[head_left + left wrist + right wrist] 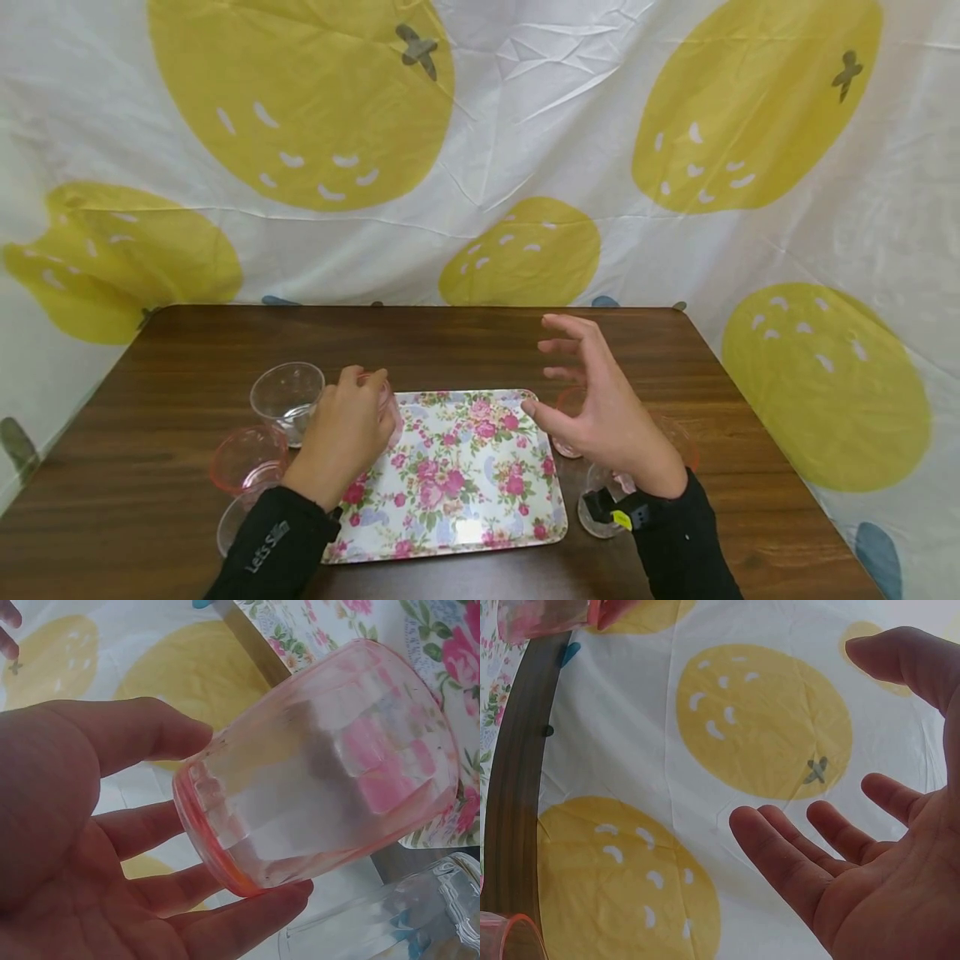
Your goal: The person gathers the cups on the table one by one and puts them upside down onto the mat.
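My left hand (341,433) holds a pink-tinted glass (315,780) near its rim, thumb on one side and fingers on the other. The glass is at the back left corner of a flower-patterned tray (465,467); whether its base touches the tray I cannot tell. Raised at the tray's right side, my right hand (600,417) has spread, slightly bent fingers and holds nothing. Below and beside it stands another pink glass (567,446), partly covered by the hand. A clear glass (596,521) sits under the right wrist, half hidden.
Left of the tray are a clear glass (288,392), a pink-rimmed glass (247,462) and another clear glass (228,529), partly behind the sleeve. One more pink-rimmed glass (686,446) shows behind the right wrist. A lemon-print cloth (510,142) hangs behind the brown table (465,342).
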Motion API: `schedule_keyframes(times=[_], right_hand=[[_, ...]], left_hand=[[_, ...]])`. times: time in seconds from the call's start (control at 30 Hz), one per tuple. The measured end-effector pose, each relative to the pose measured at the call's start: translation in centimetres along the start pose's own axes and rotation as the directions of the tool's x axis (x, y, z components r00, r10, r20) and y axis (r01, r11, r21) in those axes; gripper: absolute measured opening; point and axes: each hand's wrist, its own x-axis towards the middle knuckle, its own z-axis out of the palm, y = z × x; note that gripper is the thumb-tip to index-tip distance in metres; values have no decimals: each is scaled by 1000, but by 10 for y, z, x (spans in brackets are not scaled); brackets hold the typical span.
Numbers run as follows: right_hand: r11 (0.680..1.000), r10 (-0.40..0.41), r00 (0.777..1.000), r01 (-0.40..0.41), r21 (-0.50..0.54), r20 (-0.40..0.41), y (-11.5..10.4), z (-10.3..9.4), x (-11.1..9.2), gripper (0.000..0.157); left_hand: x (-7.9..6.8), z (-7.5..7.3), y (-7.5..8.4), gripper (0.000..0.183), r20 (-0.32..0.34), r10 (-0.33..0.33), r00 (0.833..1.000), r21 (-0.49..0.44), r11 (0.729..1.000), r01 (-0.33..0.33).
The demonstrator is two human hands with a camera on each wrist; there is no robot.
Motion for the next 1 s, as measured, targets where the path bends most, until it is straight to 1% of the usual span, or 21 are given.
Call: schedule_keyframes(times=[0.33,0.57,0.7,0.8,0.9,1.0], right_hand=[[1000,-17,1000,17,-2,2,1,2,1,86],[1000,-18,1000,18,0,3,1,2,1,86],[1000,-16,1000,16,1,6,1,2,1,86],[1000,-12,1000,12,1,6,1,2,1,86],[1000,-10,1000,10,-2,6,1,2,1,86],[1000,-7,1000,7,-6,6,1,2,1,86]], left_hand=[[-2,-6,1,44,10,-15,1000,-22,1000,15],[-5,-17,1,41,21,-18,1000,-73,997,19],[-6,-24,2,43,23,-2,1000,-68,998,4],[-6,-28,2,42,-3,28,1000,-61,998,-28],[-7,-33,2,40,-46,60,997,-53,997,-63],[-8,-38,2,39,-75,77,994,-51,995,-81]])
